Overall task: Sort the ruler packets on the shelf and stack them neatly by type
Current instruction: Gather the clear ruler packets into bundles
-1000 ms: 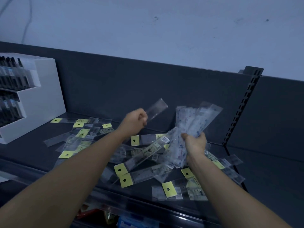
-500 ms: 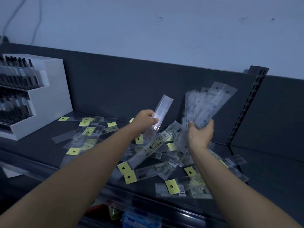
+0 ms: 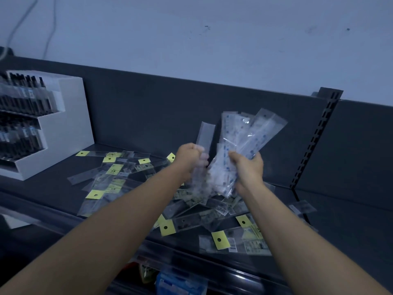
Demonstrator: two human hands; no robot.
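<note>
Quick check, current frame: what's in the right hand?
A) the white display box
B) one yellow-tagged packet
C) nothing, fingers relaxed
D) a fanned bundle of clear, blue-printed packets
D: the right hand grips a fanned bundle of clear, blue-printed packets held up above the loose pile, while the left hand holds a single clear packet beside it.

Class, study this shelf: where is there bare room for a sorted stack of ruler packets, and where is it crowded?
Bare: the shelf right of the slotted upright, and a strip between the white display box and the loose packets. Crowded: the middle, below the left hand and right hand.
</note>
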